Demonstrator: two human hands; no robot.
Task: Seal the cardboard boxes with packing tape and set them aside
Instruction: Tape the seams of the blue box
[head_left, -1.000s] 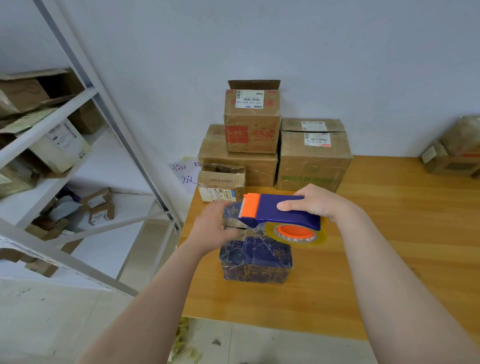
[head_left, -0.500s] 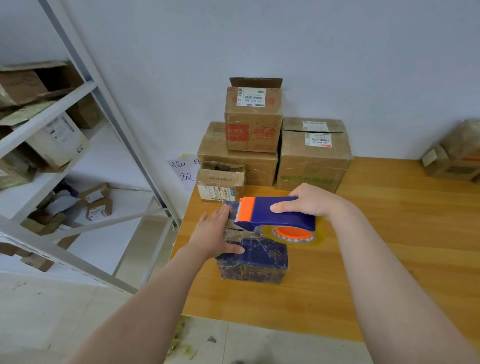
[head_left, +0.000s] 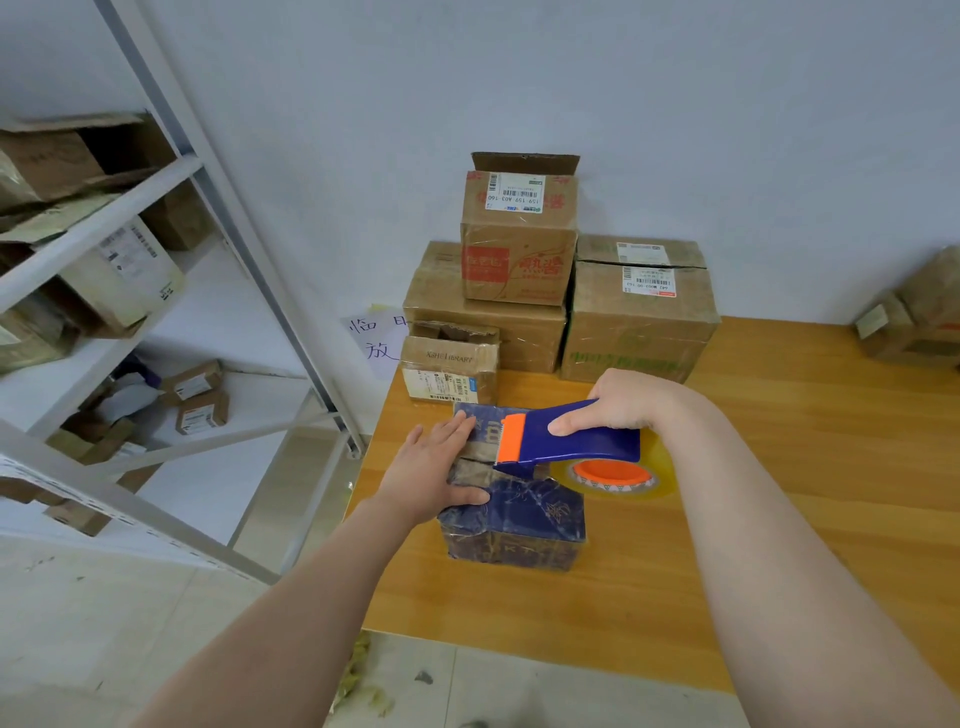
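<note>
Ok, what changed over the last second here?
The left hand spread flat on the blue box; the tape dispenser tipped blade-down toward its top. The right hand still grips the dispenser, and the box has not moved.

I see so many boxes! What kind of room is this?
Probably a stockroom or packing room: labelled cardboard boxes are stacked by the wall, metal shelving holds more, and the right hand grips a tape dispenser over a blue box on the wooden table.
</note>
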